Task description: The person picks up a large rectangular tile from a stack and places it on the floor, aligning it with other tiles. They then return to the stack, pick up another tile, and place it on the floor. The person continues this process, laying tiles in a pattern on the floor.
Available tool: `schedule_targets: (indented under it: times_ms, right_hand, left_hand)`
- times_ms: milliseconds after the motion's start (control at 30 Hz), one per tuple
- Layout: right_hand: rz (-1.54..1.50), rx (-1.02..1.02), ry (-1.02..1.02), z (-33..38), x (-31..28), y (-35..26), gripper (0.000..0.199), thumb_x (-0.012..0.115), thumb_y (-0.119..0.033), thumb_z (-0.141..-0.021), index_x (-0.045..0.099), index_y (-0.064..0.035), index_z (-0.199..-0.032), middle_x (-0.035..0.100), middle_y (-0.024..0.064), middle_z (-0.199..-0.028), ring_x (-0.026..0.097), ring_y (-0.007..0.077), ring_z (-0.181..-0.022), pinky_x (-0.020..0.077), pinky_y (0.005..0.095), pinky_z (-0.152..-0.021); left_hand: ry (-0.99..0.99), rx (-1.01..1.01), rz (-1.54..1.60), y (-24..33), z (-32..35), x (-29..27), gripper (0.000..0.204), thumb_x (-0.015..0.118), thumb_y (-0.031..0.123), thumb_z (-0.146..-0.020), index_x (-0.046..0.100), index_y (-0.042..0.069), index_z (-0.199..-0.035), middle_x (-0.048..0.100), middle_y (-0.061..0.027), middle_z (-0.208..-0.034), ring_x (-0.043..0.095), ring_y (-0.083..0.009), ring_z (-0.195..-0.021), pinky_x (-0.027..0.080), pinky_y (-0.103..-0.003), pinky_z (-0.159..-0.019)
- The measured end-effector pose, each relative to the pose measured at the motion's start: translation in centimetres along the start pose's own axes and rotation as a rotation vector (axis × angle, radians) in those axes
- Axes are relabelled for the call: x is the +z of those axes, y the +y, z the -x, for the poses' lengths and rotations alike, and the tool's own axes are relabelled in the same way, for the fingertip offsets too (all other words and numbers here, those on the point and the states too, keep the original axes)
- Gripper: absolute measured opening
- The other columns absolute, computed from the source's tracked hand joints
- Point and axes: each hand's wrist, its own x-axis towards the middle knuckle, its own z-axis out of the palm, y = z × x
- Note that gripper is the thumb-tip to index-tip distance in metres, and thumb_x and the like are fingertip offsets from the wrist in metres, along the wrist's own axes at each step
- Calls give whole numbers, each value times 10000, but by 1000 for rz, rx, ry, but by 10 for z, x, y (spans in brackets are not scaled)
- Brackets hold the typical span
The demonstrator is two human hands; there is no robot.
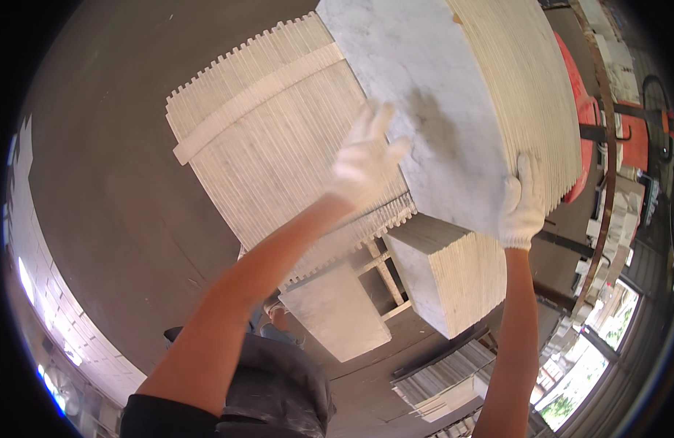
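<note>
A tall stack of marble tiles rises at upper centre, its grey-veined front marble tile (432, 109) facing me and its many pale edges (530, 80) running back to the right. My right hand (521, 212), in a white knit glove, grips this tile's lower right corner, thumb by the face and fingers along the edges. My left hand (366, 157), gloved alike and slightly blurred, is raised near the tile's left edge with fingers spread and nothing in them. Left of it lies a wide block of ribbed, tightly packed pale slabs (271, 131) with a flat strip (264, 95) across it.
Below stand another tile stack (461, 270) and a flat pale slab (337, 310) beside a wooden frame (386, 281). A further bundle of slabs (443, 376) sits lower right. Red parts (579, 109) and a rusty bar (607, 146) border the right side. My shoe (278, 314) shows below.
</note>
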Motion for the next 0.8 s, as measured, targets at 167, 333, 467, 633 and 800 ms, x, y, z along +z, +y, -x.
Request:
schedule_targets:
  times_ms: [167, 333, 467, 633, 800]
  right_hand:
    - [-104, -11, 56, -1, 4, 4, 423, 542, -221, -997, 585, 19, -1342, 574, 228, -1379, 495, 433, -1330, 419, 471, -1087]
    - [-106, -85, 81, -4, 4, 6, 411, 512, -198, -1005, 585, 41, -1331, 583, 271, -1343, 527, 499, -1265, 435, 512, -1062]
    - [-142, -140, 85, -8, 3, 4, 412, 514, -167, -994, 577, 108, -1295, 577, 286, -1344, 505, 527, -1274, 413, 546, -1075]
    - [-146, -8, 6, -9, -2, -2, 427, 503, -176, -996, 575, 112, -1303, 570, 284, -1357, 487, 512, -1301, 392, 546, -1095]
    - [-128, 0, 19, -6, 1, -3, 413, 502, -139, -982, 580, 95, -1313, 566, 277, -1367, 488, 482, -1316, 388, 536, -1098]
  left_hand:
    - [607, 342, 216, 116, -103, 64, 661, 515, 441, -986, 365, 42, -1491, 360, -274, -1510, 330, -463, -1402, 286, -516, -1168]
    - [726, 320, 267, 94, -135, 88, 539, 530, 307, -951, 449, -6, -1383, 362, -268, -1477, 324, -478, -1360, 234, -530, -1168]
    - [667, -149, 412, 12, -120, 106, 451, 446, 238, -1005, 444, -14, -1379, 349, -255, -1504, 305, -463, -1384, 223, -490, -1187]
    - [571, -440, 422, -6, -114, 109, 488, 398, 286, -1031, 404, -10, -1420, 283, -242, -1572, 234, -451, -1446, 190, -478, -1212]
    - [703, -22, 57, 29, -190, 69, 449, 400, 300, -1019, 449, 14, -1362, 325, -200, -1559, 264, -411, -1443, 223, -457, -1202]
